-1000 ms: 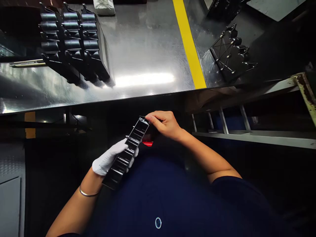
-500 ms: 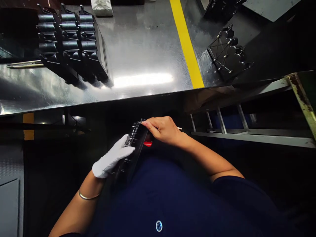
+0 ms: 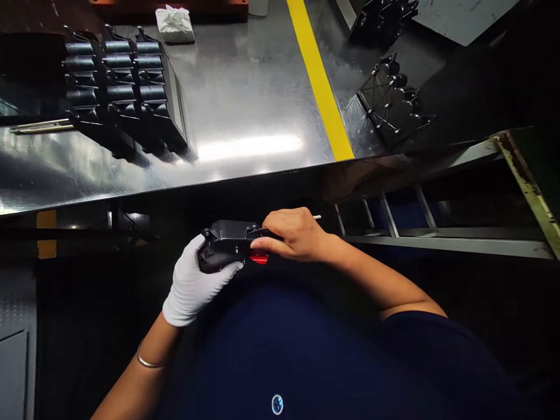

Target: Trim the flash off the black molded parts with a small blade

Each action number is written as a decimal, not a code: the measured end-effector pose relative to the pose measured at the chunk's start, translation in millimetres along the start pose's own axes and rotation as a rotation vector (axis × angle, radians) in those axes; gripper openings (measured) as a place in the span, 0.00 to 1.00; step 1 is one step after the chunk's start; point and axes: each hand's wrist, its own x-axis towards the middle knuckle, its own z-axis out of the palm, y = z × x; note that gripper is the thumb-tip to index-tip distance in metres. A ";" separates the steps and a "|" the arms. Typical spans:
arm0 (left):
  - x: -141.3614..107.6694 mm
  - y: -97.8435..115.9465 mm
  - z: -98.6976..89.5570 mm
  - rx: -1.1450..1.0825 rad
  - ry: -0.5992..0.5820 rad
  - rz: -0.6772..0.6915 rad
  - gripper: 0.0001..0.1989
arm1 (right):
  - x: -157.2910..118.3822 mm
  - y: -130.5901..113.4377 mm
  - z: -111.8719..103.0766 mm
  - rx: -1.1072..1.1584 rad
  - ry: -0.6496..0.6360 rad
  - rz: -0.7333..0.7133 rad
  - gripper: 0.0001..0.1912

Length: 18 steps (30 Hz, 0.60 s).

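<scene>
My left hand, in a white glove, is closed around one end of a black moulded part, held in front of my body below the table edge. At the part's other end is my bare right hand, fingers curled and thumb stretched toward the part. A thin pale-ended tool pokes out behind that hand; the rest of it is mostly hidden by the fingers. Just under the right thumb shows a small red piece; I cannot tell what it belongs to.
Several black ribbed parts stand in a row on the metal table. Pale sticks lie left of them, and a white wrapped bundle behind. Beyond the yellow stripe stands another black part. A metal rack is at right.
The black part has turned from a steep slant, narrow edge showing, to lying nearly level with a broad side up. My left hand has turned with it; the right stays near its end.
</scene>
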 end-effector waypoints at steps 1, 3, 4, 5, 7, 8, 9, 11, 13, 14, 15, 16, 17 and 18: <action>-1.6 -2.5 -0.4 -0.014 -0.025 0.021 0.35 | -0.8 -0.1 -0.5 -0.016 -0.005 -0.044 0.29; -3.2 -5.1 -1.2 -0.075 -0.085 0.043 0.34 | -2.1 0.4 -1.3 -0.045 0.024 -0.128 0.29; -3.4 -5.4 -1.4 -0.108 -0.110 0.044 0.34 | -2.4 0.8 -1.6 -0.056 0.049 -0.157 0.29; -3.2 -5.1 -1.6 -0.134 -0.128 0.039 0.35 | -2.5 1.2 -1.8 -0.064 0.071 -0.173 0.28; -2.0 -3.1 -2.2 -0.159 -0.160 0.018 0.35 | -2.0 2.0 -2.2 -0.064 0.097 -0.193 0.28; -1.1 -1.6 -2.6 -0.163 -0.178 0.006 0.35 | -1.6 2.3 -2.5 -0.058 0.103 -0.207 0.28; -0.1 0.0 -3.3 -0.166 -0.191 -0.003 0.35 | -1.2 2.4 -2.8 -0.050 0.106 -0.228 0.28; 2.1 3.8 -4.9 -0.179 -0.225 -0.017 0.35 | -0.6 2.4 -3.2 -0.033 0.113 -0.271 0.29; 4.4 7.7 -6.8 -0.193 -0.248 -0.023 0.35 | -0.3 2.1 -3.3 -0.030 0.118 -0.267 0.29; 5.4 9.7 -7.6 -0.199 -0.259 -0.025 0.35 | -0.2 1.9 -3.1 -0.031 0.116 -0.254 0.29; 6.4 11.8 -8.2 -0.203 -0.267 -0.029 0.35 | -0.2 1.8 -2.6 -0.031 0.109 -0.242 0.30; 7.0 13.8 -8.6 -0.201 -0.271 -0.036 0.35 | -0.3 1.8 -2.1 -0.033 0.099 -0.233 0.30; 7.4 15.8 -8.7 -0.194 -0.262 -0.052 0.36 | -0.4 1.8 -1.4 -0.035 0.087 -0.229 0.31; 7.3 17.7 -8.4 -0.186 -0.250 -0.077 0.36 | -0.7 1.9 -0.8 -0.036 0.076 -0.231 0.31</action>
